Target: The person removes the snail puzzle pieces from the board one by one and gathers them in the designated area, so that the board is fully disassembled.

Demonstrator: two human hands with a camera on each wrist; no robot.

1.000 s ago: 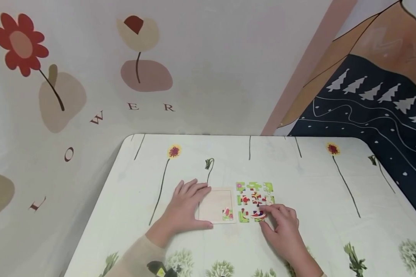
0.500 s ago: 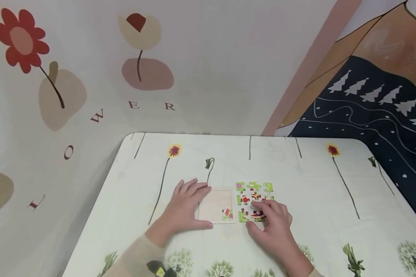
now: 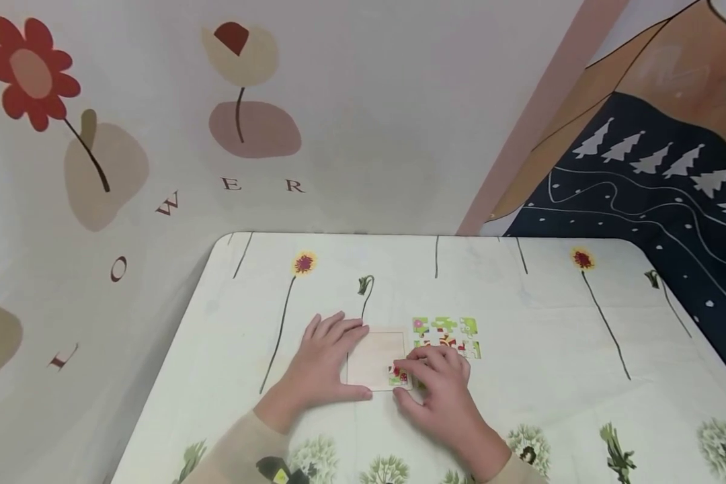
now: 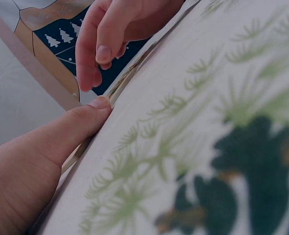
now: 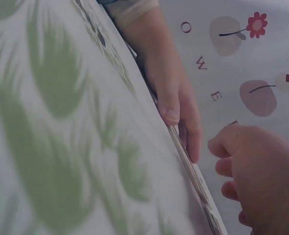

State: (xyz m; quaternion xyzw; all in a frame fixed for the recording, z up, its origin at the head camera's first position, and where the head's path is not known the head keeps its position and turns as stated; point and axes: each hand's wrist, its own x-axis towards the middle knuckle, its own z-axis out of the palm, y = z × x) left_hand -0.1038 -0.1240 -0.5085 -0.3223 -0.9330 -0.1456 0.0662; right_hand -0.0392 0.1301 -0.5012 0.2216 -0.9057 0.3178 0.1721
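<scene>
My left hand (image 3: 322, 366) rests on the left side of a square wooden puzzle tray (image 3: 370, 356), its fingers spread along the left and upper edge and its thumb on the lower edge. One printed puzzle piece (image 3: 399, 378) lies in the tray's lower right corner. My right hand (image 3: 440, 388) is over the tray's right side, index fingertip and thumb on either side of that piece. In the left wrist view the right hand's fingers (image 4: 88, 63) point down with nothing visible between them. It hides the lower loose pieces; several green and red puzzle pieces (image 3: 444, 326) show behind it.
The table (image 3: 538, 323) has a white cloth printed with flowers. A pale wall hanging (image 3: 363, 134) with flower shapes and letters stands behind it, and a dark printed fabric (image 3: 641, 188) with white trees hangs at the right.
My right hand has moved left from the loose pieces to the tray's lower right corner, now covering the lower loose pieces. The left hand has stayed on the tray.
</scene>
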